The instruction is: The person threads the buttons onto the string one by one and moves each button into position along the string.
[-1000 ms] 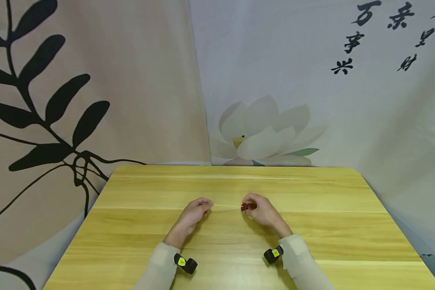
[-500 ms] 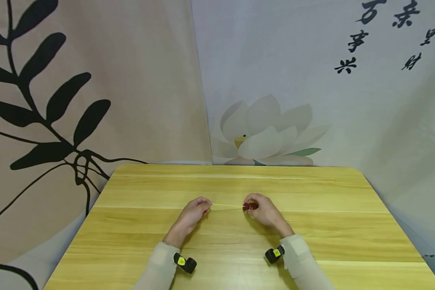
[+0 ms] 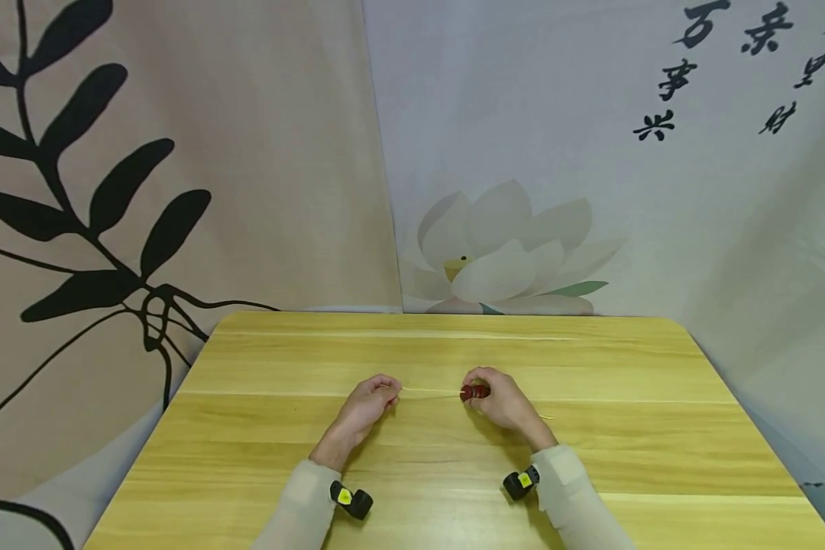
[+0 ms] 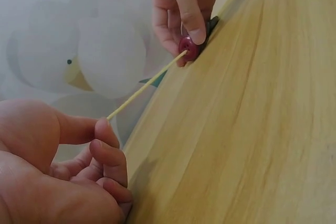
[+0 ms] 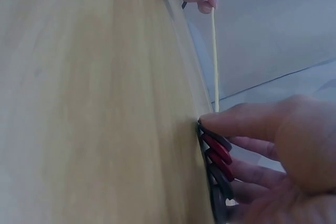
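Between my hands a thin yellow cord [image 3: 429, 390] runs straight, just above the wooden table. The left hand [image 3: 367, 405] pinches its left end between thumb and fingertip. The right hand [image 3: 502, 401] grips a short row of buttons [image 3: 475, 392] threaded on the cord. At the front of that row, the left wrist view shows a dark red button [image 4: 189, 49], the cord coming out through its face. Several overlapping black and red buttons [image 5: 218, 153] lean under the thumb in the right wrist view. The fingers partly hide the row.
The light wooden table [image 3: 412, 489] fills the area below and around the hands. A short cord tail [image 3: 546, 417] shows behind the right wrist. Patterned cloth hangs [image 3: 282, 153] stand behind the table's far edge. Small black cameras [image 3: 352, 500] sit on both wrists.
The hands have moved very slightly apart, and a little more cord shows between them. Both grips look the same. The head view has shifted slightly.
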{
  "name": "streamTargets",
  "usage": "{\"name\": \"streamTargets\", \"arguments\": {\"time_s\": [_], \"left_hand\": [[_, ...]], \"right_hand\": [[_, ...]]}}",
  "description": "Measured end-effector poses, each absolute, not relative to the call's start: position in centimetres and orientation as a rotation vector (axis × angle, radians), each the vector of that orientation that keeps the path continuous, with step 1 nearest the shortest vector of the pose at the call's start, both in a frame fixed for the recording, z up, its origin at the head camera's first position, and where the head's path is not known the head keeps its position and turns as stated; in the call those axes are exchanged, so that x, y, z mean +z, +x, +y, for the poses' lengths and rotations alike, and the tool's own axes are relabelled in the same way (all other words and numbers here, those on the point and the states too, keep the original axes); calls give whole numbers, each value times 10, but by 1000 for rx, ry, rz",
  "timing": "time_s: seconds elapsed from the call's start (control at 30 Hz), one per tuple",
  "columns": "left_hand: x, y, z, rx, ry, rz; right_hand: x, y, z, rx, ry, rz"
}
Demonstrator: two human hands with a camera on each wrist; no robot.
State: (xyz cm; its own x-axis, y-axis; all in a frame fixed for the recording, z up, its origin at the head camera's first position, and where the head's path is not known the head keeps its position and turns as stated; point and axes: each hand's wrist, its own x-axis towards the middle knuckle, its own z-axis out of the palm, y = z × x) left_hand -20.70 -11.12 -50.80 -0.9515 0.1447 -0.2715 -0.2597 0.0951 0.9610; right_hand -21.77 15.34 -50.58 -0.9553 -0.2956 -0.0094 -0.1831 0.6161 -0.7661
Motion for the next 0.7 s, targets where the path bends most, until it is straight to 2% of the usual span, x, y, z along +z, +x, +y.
{"name": "streamTargets", "arguments": {"time_s": [0.7], "left_hand": [[-510, -206, -113, 1935, -110, 2134]], "right_hand": [[-508, -217, 150, -1183, -478, 2759]]}}
